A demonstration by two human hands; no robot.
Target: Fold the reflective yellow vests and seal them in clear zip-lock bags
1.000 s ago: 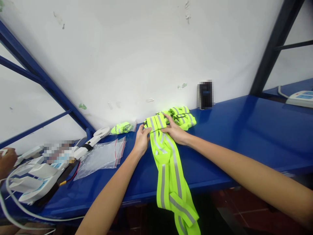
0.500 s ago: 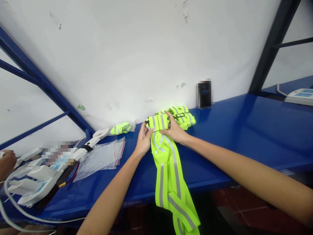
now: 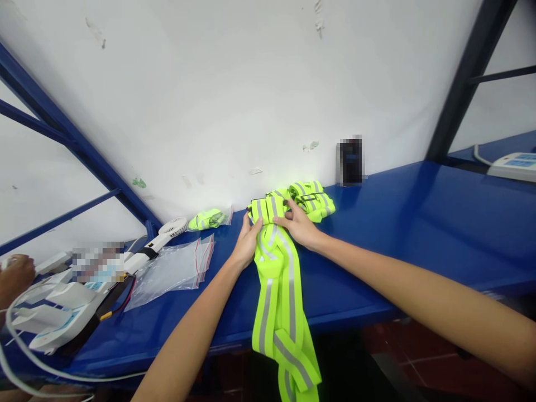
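Both my hands grip the folded upper end of a neon-yellow reflective strap (image 3: 268, 273) with silver stripes. My left hand (image 3: 248, 240) pinches the left side of the fold, thumb in front. On the opposite side my right hand (image 3: 302, 226) holds it between thumb and fingers. The strap's long loose bands hang down over the table's front edge. Just behind my right hand lie more bundled reflective straps (image 3: 320, 205), with a black buckle showing. Some fingertips are hidden behind the fold.
On the blue table (image 3: 402, 223), clear zip bags (image 3: 171, 273) lie to the left, near a small white fan (image 3: 173, 226) and a bagged yellow strap (image 3: 207, 219). White power strips with cables (image 3: 62, 312) sit farther left, beside another person's hand (image 3: 17, 273). A blurred dark object (image 3: 350, 162) stands against the wall.
The hanging bands have swung to the left. The folded end has tipped slightly down, and my right fingers have shifted lower along its side. The other person's hand has moved slightly right.
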